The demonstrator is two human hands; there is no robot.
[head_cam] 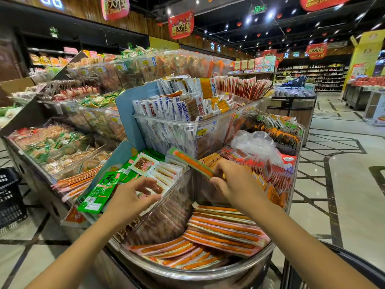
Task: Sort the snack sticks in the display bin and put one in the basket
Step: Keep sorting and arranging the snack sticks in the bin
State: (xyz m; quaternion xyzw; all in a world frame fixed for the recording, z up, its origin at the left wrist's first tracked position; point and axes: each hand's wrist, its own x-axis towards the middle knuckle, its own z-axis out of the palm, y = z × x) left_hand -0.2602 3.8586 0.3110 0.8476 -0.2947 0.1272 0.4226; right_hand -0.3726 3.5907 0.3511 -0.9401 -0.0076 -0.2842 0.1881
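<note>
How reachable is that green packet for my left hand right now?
Probably yes: the left hand hovers right beside the green packet, which lies on top of the display with nothing between them.

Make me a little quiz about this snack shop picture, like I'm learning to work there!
1. True or false: the right hand holds a snack stick.
2. Where does the pile of snack sticks lie? A in the round display bin; B on the floor; C on the top shelf.
3. Fill in: the long packet beside the left hand is coloured ____.
Key: 1 true; 2 A; 3 green.
</note>
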